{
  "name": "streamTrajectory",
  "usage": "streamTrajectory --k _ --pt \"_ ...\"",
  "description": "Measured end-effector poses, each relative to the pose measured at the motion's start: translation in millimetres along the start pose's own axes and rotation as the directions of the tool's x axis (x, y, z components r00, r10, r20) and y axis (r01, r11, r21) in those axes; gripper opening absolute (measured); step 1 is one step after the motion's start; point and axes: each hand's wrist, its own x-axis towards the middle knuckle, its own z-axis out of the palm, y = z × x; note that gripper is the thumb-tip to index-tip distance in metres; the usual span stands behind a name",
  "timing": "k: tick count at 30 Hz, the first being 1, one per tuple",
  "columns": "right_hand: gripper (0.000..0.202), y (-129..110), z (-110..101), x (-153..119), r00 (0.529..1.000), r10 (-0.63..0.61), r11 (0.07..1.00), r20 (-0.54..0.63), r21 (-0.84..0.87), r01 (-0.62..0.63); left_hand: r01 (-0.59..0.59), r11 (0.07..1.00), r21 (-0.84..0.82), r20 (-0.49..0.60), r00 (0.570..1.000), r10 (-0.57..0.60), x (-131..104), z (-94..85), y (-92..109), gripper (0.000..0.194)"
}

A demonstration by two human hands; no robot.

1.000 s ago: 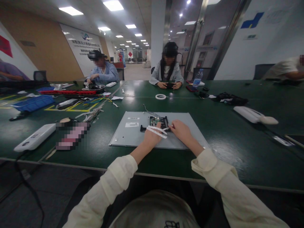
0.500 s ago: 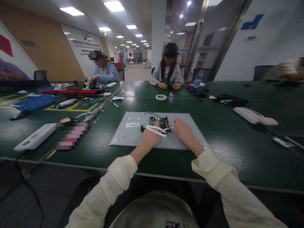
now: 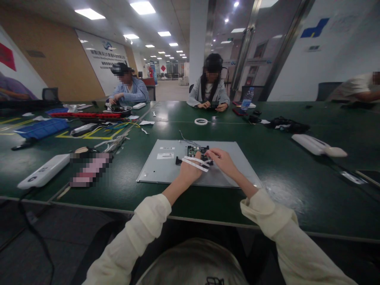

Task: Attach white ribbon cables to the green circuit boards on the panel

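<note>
A flat grey metal panel (image 3: 160, 168) with white labels lies in front of me. Over its middle is a green circuit board (image 3: 193, 151) with black parts around it. My left hand (image 3: 190, 171) is closed at the board's near side, one finger reaching onto it; its other fingers are mostly hidden. A white flat strip (image 3: 196, 164), like a ribbon cable, crosses over that hand in a folded loop. At the board's right side, my right hand (image 3: 223, 160) has its fingertips pinched together, and what sits between them is too small to make out.
A roll of white tape (image 3: 201, 121) lies beyond the panel. To the left are a white power strip (image 3: 44, 171), loose cables (image 3: 114, 144) and a blue tray (image 3: 43, 128). At right lies another white device (image 3: 314, 145). Two people sit across the table, their hands well apart from mine.
My right hand has moved left and inward, from beside the board to its right edge, its fingers now pinched there. My left hand stays in nearly the same place.
</note>
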Motion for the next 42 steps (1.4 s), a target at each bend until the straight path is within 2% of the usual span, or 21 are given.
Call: streamTrajectory --k 4,8,14,19,28,33,37,40,42 --pt "0.035 -8.9 0.0 -3.4 0.989 -0.051 0.994 0.141 0.098 0.038 0.048 0.999 0.001 -0.039 0.998 -0.048 2.6 -8.5 -0.4 0.027" --pt "0.030 -10.0 -0.5 -4.4 0.976 -0.083 0.986 0.199 0.160 0.051 0.083 0.996 0.038 -0.064 0.995 -0.081 4.6 -12.5 -2.7 0.030" --pt "0.027 -7.0 0.4 -4.8 0.965 -0.054 0.970 0.256 0.243 -0.010 0.080 0.995 0.051 -0.013 0.997 -0.080 6.4 -17.7 -3.5 0.030" --pt "0.024 -11.7 -3.0 -2.7 0.969 -0.006 0.923 0.248 0.373 -0.090 0.181 0.980 0.082 0.027 0.983 -0.183 9.6 -23.4 -5.6 0.026" --pt "0.023 -14.8 -7.4 -0.8 0.974 -0.042 0.922 0.221 0.385 -0.047 0.209 0.975 0.080 0.005 0.978 -0.210 12.3 -26.6 -4.4 0.025" --pt "0.025 -20.4 -8.1 -2.2 0.976 -0.062 0.934 0.210 0.358 -0.018 0.200 0.980 0.004 -0.070 0.978 -0.199 13.3 -24.8 -7.8 0.029" --pt "0.028 -26.0 -6.8 -3.1 0.980 -0.062 0.941 0.187 0.339 -0.005 0.178 0.981 -0.075 -0.146 0.971 -0.187 11.7 -19.5 -10.1 0.042" --pt "0.026 -25.7 -6.1 -3.4 0.981 -0.094 0.936 0.168 0.352 0.029 0.157 0.984 -0.081 -0.183 0.968 -0.170 11.7 -17.1 -12.7 0.044" --pt "0.024 -22.4 -7.4 -3.0 0.984 -0.117 0.926 0.135 0.374 0.059 0.194 0.977 -0.092 -0.208 0.955 -0.210 13.4 -18.0 -17.0 0.042"
